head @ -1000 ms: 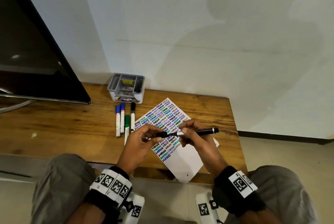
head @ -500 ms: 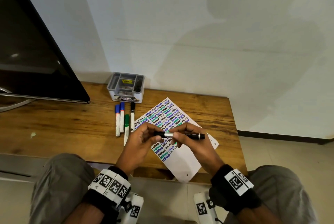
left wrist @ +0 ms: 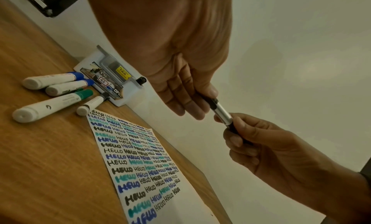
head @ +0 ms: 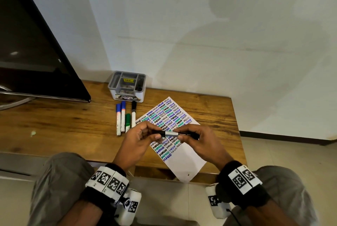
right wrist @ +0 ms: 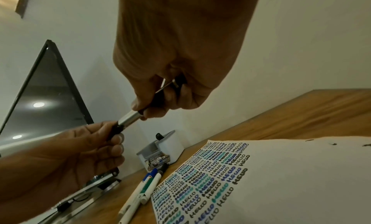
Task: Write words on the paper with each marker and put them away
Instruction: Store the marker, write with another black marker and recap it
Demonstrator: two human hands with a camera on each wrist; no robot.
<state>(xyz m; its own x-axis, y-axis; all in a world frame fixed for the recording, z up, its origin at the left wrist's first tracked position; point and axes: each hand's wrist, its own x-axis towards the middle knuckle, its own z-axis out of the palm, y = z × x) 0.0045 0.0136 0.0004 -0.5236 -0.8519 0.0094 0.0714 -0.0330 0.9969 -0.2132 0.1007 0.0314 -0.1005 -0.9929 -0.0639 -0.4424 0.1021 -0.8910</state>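
Note:
A slim black pen with a silver middle [head: 171,133] lies level between both hands, just above the paper [head: 182,163]. My left hand [head: 145,135] pinches its left black end [left wrist: 210,100]. My right hand [head: 189,135] grips the black barrel [right wrist: 160,99] with curled fingers; only the silver part [right wrist: 129,118] shows between the hands. The white sheet is covered in rows of "HELLO" in black, blue and teal. Two blue markers [head: 120,119], a green marker [head: 127,122] and a black-capped marker [head: 133,114] lie side by side left of the paper.
A grey and white organizer box [head: 127,87] stands against the wall behind the markers, with a dark item in its right slot. A black screen [head: 32,52] on a stand fills the left of the wooden table [head: 63,125]. The paper overhangs the table's near edge.
The pen has shifted left and its visible length has shrunk. My right hand has slid left along it, closing most of the gap to the left hand.

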